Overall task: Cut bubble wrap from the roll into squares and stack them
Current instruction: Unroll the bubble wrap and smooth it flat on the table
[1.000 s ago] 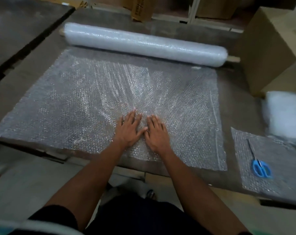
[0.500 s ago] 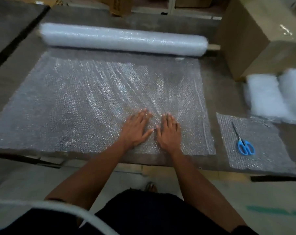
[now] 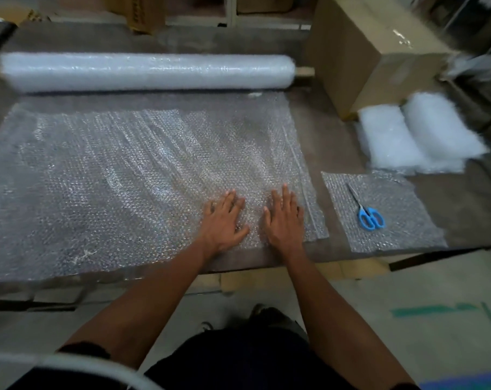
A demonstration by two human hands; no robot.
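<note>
Hands flat on the sheet (image 3: 120,175), both of them! Left hand (image 3: 224,220) and right hand (image 3: 285,220) lie side by side near the sheet's right front corner, fingers straight and a little spread, palms pressing the bubble wrap down, gripping nothing. The sheet lies unrolled across the table (image 3: 337,142), running back to the roll (image 3: 146,71) at the far edge. Just right of it, apart from the sheet, a cut square (image 3: 393,229) lies flat with blue-handled scissors (image 3: 365,208) resting on top. Behind that, two white stacks (image 3: 416,133) sit against a cardboard box (image 3: 373,49).
</note>
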